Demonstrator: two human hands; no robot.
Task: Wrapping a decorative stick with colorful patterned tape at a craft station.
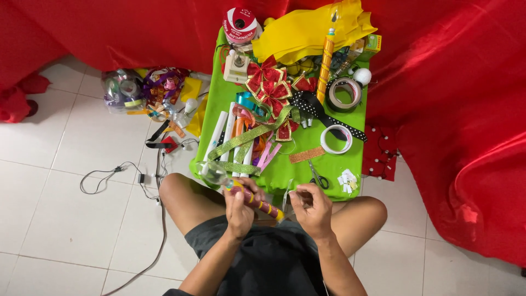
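Observation:
My left hand grips a thin rolled stick wrapped in glittery pink with yellow bands, held slanting down to the right over my lap. A clear plastic piece sticks out at its upper left end. My right hand pinches a strip of clear tape just right of the stick's lower tip. Both hands hover at the near edge of the small green-covered table.
On the green table lie red glitter bows, green glitter ribbon, white tubes, two tape rolls, scissors, small paper bits, a ribbon spool and yellow sheets. Ribbon bag and cables on the floor left; red cloth behind and right.

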